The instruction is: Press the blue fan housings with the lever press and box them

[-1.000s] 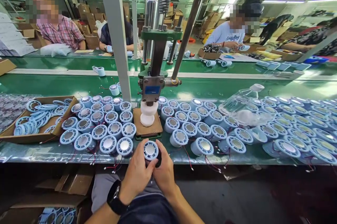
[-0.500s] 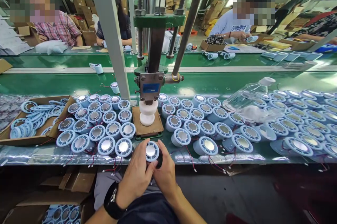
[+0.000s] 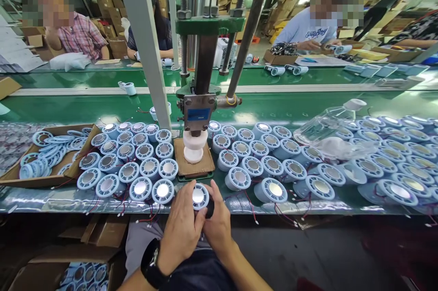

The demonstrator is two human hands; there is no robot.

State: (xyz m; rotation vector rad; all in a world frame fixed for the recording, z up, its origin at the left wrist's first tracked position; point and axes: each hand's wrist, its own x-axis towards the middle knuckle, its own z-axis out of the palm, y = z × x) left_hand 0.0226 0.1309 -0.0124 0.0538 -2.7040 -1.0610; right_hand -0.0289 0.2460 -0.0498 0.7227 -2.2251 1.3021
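Note:
My left hand (image 3: 183,227) is closed around a light blue round motor housing (image 3: 200,196) with a shiny silver disc in its ringed face. My right hand (image 3: 219,220) grips it from the other side, fingertips up. Something black (image 3: 210,209) shows between the housing and my right palm; its kind is hidden. Just beyond my fingers stands a hand press (image 3: 199,115), its white round pad (image 3: 193,154) low over a brown board (image 3: 181,168). Similar blue housings (image 3: 128,172) with thin red and black wires stand in rows on both sides of the press.
An open carton (image 3: 77,173) of loose blue rings lies at the left. On the right, a clear plastic bottle (image 3: 325,122) rests on the housings. A grey post (image 3: 142,44) rises beside the press. Co-workers sit across the green conveyor (image 3: 85,106). Below the table edge is a box of blue parts (image 3: 82,277).
The view has shifted slightly, so everything sits a little further right. Both hands keep their hold on the housing. Across the conveyor, a co-worker at the left has raised a hand.

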